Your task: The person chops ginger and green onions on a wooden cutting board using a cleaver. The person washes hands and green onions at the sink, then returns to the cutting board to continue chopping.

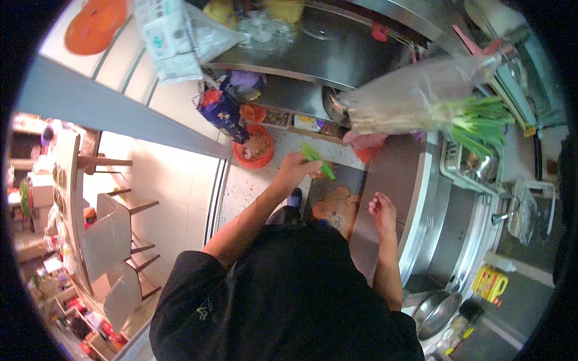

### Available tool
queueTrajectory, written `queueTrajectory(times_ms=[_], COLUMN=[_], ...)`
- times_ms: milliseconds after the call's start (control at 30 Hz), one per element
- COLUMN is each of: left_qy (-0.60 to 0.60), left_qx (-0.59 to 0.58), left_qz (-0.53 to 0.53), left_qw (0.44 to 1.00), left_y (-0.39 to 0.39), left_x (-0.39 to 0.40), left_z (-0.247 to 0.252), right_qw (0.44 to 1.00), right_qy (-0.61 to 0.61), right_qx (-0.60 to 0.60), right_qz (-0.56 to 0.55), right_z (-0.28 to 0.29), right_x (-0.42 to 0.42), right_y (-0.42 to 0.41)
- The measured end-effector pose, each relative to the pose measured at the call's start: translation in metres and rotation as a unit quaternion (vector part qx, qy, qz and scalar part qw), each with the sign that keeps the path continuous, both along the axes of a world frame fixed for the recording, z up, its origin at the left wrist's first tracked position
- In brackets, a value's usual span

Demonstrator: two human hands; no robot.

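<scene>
My left hand (pixel 298 169) grips a slim bright green object (pixel 318 160) between thumb and fingers, held above the floor. It looks like a plastic-handled tool, but blur hides its exact kind. To the right, my right hand (pixel 383 212) hangs with loosely curled fingers and nothing visible in it, in front of the brown cabinet front (pixel 393 180) below the sink (pixel 440 230). Beneath both hands lies a floor mat (pixel 336 205) with a cartoon animal on it. A waste bin lined with a red bag (pixel 254 146) stands ahead of my left hand, with scraps inside.
Green onions in a clear plastic bag (pixel 406 97) lie on the counter at upper right, beside a dish rack (pixel 469 167). Metal bowls (pixel 438 313) and a yellow jug (pixel 489 284) stand beyond the sink. A sliding-door track (pixel 216 198) and chairs (pixel 108 234) are at left.
</scene>
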State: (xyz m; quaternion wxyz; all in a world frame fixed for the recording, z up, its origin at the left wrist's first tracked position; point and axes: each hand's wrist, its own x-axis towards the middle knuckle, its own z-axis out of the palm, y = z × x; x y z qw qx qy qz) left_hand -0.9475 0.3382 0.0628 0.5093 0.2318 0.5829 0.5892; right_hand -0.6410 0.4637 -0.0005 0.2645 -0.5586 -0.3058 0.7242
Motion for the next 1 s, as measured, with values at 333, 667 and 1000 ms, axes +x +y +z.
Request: queueTrajectory(times_ms=[333,667,1000], left_qy=[0.039,0.076,0.148], left_qx=[0.035,0.0,0.033], left_qz=[0.131,0.02,-0.094], left_qw=[0.99,0.997,0.984], left_y=[-0.093,-0.106,-0.113], left_x=[-0.05,-0.179,-0.333], left_z=[0.055,0.076,0.129], right_qw=[0.983,0.974,0.971], right_qy=[0.047,0.039,-0.043], right_qx=[-0.003,0.018,0.061], right_qz=[0.178,0.222,0.227], right_z=[-0.04,-0.092,-0.12], right_x=[-0.113,-0.202,-0.379], right_y=[-0.013,-0.078,-0.1])
